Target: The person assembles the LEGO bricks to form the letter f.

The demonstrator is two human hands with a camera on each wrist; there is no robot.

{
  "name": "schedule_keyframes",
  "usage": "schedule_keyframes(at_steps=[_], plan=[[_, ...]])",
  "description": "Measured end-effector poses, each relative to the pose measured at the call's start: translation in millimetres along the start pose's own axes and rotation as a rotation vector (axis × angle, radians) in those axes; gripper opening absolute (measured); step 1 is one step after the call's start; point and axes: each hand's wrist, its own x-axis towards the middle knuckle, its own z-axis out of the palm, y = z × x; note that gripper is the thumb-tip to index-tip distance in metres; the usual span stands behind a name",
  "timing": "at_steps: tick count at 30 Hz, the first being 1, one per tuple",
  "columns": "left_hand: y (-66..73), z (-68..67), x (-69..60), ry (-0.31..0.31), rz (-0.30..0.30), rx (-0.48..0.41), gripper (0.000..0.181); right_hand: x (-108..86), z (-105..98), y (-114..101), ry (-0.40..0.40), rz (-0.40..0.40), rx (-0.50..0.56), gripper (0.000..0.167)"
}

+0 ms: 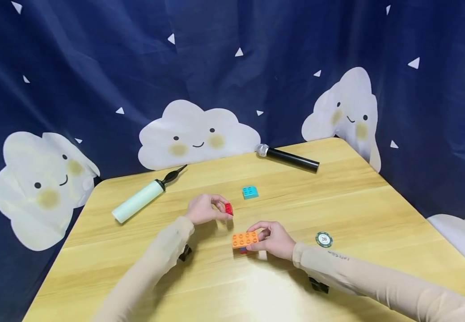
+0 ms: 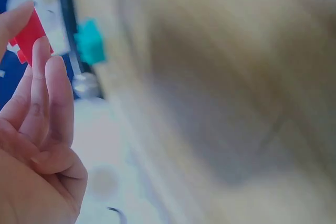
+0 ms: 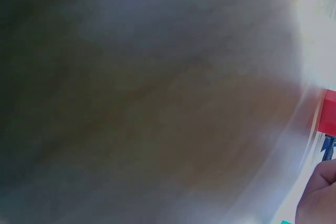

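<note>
My left hand [image 1: 205, 209] pinches a small red brick [image 1: 229, 209] between thumb and fingers, above the table. In the left wrist view the red brick [image 2: 33, 35] sits between the thumb and fingertips of the hand [image 2: 39, 129]. My right hand [image 1: 276, 240] grips an orange brick [image 1: 245, 239] with studs facing up; blue and red pieces show beneath it. At the right edge of the right wrist view are a red piece [image 3: 328, 113] and part of the hand [image 3: 317, 195]. Behind both hands lies a turquoise brick [image 1: 250, 192].
On the wooden table [image 1: 357, 205], a pale green pump [image 1: 139, 201] lies at the left and a black microphone [image 1: 290, 158] at the back. A round chip [image 1: 323, 239] marked 20 lies beyond the right forearm. A dark blue curtain [image 1: 281, 36] hangs behind.
</note>
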Motion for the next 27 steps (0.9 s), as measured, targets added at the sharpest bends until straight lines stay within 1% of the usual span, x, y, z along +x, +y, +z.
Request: schedule_keyframes(at_steps=[2, 5, 7, 9, 12, 15, 20, 27], plan=[[10.4, -4.7, -11.9, -0.018, 0.061, 0.016, 0.041, 0.2, 1, -1, 0.003, 0.006, 0.006, 0.038], [25.0, -6.8, -28.4, -0.048, 0.147, 0.051, 0.038, 0.3, 2, -3, 0.004, 0.015, 0.015, 0.038], [32.5, -4.5, -37.2, -0.059, 0.18, 0.091, 0.036, 0.0, 3, -4, 0.003, 0.02, 0.017, 0.037], [36.6, 0.3, -43.3, -0.061, 0.197, 0.135, 0.034, -0.1, 3, -4, 0.001, 0.02, 0.019, 0.037], [39.6, 8.2, -48.7, -0.044, 0.201, 0.183, 0.034, 0.2, 4, -3, 0.001, 0.017, 0.016, 0.036], [40.2, 15.8, -49.7, -0.021, 0.195, 0.196, 0.034, -0.1, 3, -1, 0.006, 0.013, 0.011, 0.036], [39.3, 22.5, -50.0, -0.026, 0.179, 0.192, 0.031, -0.6, 4, -1, 0.004, 0.016, 0.023, 0.036], [38.9, 24.4, -51.6, -0.02, 0.158, 0.152, 0.029, -0.6, 4, -2, 0.001, 0.006, 0.021, 0.035]])
